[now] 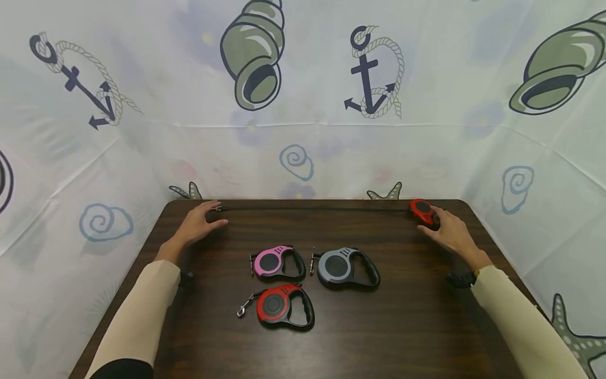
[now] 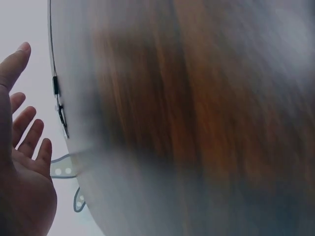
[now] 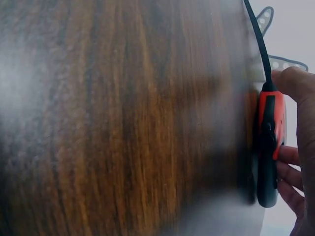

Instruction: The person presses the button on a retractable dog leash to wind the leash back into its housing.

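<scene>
A red-and-black retractable dog leash [image 1: 420,209] lies near the table's far right corner. Its black cord [image 1: 312,209] runs straight along the far edge to a metal clip [image 1: 216,208] at the left. My left hand [image 1: 196,223] is beside that clip with fingers spread; the left wrist view shows the clip [image 2: 61,115] apart from the fingers [image 2: 29,130]. My right hand [image 1: 452,231] is at the leash, thumb spread away from the fingers. In the right wrist view, the fingertips [image 3: 288,164] are right at the leash's handle [image 3: 267,182], and the thumb is near the cord outlet.
Three more retractable leashes lie on the dark wood table [image 1: 379,331]: a pink one [image 1: 269,261], a grey one [image 1: 335,266] and another red one [image 1: 273,305] nearer me. White patterned cloth [image 1: 322,158] hangs behind the table and along both sides.
</scene>
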Demonstrator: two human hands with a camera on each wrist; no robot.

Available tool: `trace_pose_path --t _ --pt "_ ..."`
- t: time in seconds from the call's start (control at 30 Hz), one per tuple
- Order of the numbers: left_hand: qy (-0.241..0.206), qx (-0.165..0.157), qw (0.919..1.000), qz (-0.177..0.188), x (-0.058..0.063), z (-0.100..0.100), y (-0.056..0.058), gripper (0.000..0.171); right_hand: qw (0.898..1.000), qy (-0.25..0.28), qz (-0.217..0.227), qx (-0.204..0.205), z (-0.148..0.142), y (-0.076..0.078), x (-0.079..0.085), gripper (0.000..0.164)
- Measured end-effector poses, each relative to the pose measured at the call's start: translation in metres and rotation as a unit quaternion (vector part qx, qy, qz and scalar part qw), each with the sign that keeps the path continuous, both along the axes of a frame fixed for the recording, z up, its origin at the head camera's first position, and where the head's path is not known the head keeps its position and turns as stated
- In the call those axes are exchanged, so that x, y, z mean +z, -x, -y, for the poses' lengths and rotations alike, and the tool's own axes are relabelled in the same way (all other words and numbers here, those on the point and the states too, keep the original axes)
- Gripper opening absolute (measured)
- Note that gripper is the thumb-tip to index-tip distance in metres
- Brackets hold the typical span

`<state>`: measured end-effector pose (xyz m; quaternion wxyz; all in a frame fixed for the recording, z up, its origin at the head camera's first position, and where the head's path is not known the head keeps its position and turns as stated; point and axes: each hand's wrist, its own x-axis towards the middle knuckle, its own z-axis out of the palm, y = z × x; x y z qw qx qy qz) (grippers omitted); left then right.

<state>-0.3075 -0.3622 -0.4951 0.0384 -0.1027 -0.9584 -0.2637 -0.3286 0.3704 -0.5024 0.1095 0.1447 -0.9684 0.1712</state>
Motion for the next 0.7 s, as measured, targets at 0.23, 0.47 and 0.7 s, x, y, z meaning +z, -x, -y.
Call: trace_pose_path --t 0.23,0.47,0.7 --pt "-0.011 -0.003 0.9999 0.006 -0.008 -0.008 0.010 0.075 1.000 -0.019 0.015 -0.001 -0.003 0.002 -0.005 0.085" --pt "-0.010 0.001 0.9999 0.010 -0.012 -0.013 0.018 0.073 0.999 -0.043 0.001 0.002 -0.005 0.003 -0.009 0.082" --pt "-0.009 0.002 0.9997 0.023 -0.017 -0.014 0.020 0.071 0.998 -0.056 -0.026 0.006 -0.003 0.003 -0.010 0.077"
